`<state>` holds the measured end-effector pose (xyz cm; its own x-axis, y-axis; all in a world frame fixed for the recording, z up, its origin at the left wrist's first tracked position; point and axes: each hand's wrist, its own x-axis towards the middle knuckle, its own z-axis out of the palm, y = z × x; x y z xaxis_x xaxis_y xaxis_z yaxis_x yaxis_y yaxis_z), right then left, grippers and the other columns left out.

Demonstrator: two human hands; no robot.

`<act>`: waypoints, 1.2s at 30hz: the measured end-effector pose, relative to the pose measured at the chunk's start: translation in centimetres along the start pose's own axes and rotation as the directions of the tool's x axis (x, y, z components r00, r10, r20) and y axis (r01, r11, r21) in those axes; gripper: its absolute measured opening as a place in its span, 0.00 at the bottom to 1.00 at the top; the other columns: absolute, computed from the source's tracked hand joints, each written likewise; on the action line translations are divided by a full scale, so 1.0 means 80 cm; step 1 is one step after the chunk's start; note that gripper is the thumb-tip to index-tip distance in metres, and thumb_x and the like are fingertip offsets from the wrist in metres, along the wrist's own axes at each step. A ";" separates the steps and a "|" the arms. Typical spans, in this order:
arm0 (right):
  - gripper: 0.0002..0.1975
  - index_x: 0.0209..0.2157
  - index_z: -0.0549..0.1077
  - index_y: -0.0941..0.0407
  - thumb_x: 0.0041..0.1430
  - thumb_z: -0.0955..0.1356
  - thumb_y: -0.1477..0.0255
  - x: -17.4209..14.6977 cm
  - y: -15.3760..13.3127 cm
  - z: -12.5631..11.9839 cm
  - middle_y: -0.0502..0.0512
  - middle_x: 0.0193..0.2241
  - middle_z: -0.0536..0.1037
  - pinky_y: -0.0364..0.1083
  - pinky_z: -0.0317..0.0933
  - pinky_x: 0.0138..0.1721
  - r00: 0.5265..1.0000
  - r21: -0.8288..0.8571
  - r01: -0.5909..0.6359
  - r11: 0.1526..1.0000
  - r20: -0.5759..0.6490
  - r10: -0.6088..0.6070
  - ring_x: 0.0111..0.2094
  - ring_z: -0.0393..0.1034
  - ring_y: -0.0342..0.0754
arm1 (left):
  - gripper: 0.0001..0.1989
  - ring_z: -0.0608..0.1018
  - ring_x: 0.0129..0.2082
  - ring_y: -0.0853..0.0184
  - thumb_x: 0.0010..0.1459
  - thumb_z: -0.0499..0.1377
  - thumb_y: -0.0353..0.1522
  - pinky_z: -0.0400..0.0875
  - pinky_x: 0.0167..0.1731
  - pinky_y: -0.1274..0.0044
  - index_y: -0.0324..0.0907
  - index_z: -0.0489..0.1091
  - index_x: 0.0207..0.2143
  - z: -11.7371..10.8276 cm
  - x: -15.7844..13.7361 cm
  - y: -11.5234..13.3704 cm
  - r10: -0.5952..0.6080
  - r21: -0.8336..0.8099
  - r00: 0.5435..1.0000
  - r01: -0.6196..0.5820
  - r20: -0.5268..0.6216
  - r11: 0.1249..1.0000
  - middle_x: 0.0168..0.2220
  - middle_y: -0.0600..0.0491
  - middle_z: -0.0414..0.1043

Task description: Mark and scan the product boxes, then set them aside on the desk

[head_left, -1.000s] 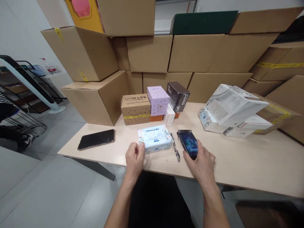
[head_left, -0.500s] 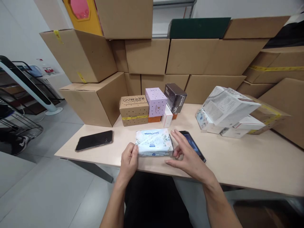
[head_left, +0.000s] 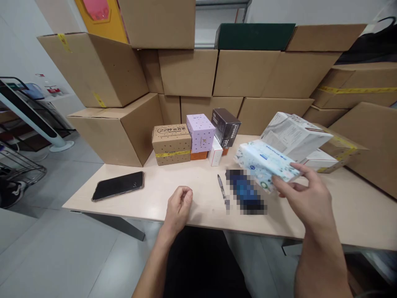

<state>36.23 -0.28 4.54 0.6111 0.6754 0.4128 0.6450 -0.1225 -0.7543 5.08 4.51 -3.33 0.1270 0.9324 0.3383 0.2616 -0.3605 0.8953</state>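
My right hand (head_left: 305, 186) grips a light-blue floral pack of tissues (head_left: 263, 159) by its right end, thumb on the near side. The pack is tilted and raised above the table, in front of the white boxes at the right. My left hand (head_left: 180, 203) rests at the table's front edge with its fingers curled closed, nothing seen in them. Between the hands a pen (head_left: 221, 186) lies on the table beside a dark, pixelated phone-shaped object (head_left: 246, 194). Another phone (head_left: 119, 185), black-screened, lies at the left.
At the back middle of the table (head_left: 186, 176) stand a brown printed box (head_left: 172, 142), a lilac box (head_left: 201, 136), a dark box (head_left: 228, 128) and a small white box (head_left: 215, 153). White boxes (head_left: 294, 132) are piled at the right. Large cartons (head_left: 248, 74) wall the back.
My left hand has let go of the tissue pack and closed. My right hand has taken hold of it and carried it up and to the right. The pen has come into view.
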 end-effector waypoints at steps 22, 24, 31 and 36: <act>0.39 0.62 0.57 0.63 0.57 0.68 0.52 0.124 -0.071 0.142 0.73 0.53 0.63 0.59 0.61 0.52 0.954 -0.218 0.296 0.930 0.107 -0.279 0.52 0.66 0.64 | 0.12 0.74 0.33 0.66 0.67 0.51 0.39 0.66 0.34 0.76 0.43 0.71 0.37 0.005 -0.001 -0.003 -0.040 0.176 0.998 0.029 0.056 0.984 0.32 0.52 0.74; 0.42 0.63 0.55 0.63 0.56 0.69 0.52 0.129 -0.095 0.157 0.73 0.52 0.64 0.59 0.61 0.51 0.948 -0.171 0.310 0.935 0.123 -0.292 0.52 0.66 0.64 | 0.13 0.74 0.32 0.66 0.67 0.51 0.39 0.65 0.34 0.76 0.43 0.71 0.36 0.005 -0.001 -0.004 -0.041 0.175 0.998 0.033 0.048 0.984 0.32 0.52 0.73; 0.36 0.61 0.58 0.66 0.54 0.68 0.63 0.159 -0.103 0.190 0.72 0.48 0.70 0.60 0.61 0.50 0.962 -0.148 0.259 0.954 0.128 -0.242 0.50 0.67 0.63 | 0.14 0.71 0.28 0.68 0.66 0.51 0.40 0.64 0.31 0.77 0.42 0.71 0.34 0.003 -0.001 -0.007 -0.037 0.162 0.999 0.035 0.009 0.986 0.28 0.55 0.71; 0.36 0.63 0.55 0.61 0.55 0.67 0.62 0.124 -0.088 0.124 0.70 0.56 0.67 0.58 0.64 0.50 0.934 -0.114 0.342 0.933 -0.063 -0.351 0.52 0.67 0.60 | 0.14 0.71 0.27 0.70 0.66 0.52 0.41 0.64 0.29 0.78 0.42 0.71 0.35 0.003 -0.001 -0.010 -0.079 0.070 0.997 0.080 -0.016 0.994 0.27 0.56 0.70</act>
<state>33.21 14.50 8.93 0.3737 0.6279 0.6827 0.8632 0.0340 -0.5038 5.09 4.72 -4.12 0.0907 0.9582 0.2713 0.3375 -0.2859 0.8969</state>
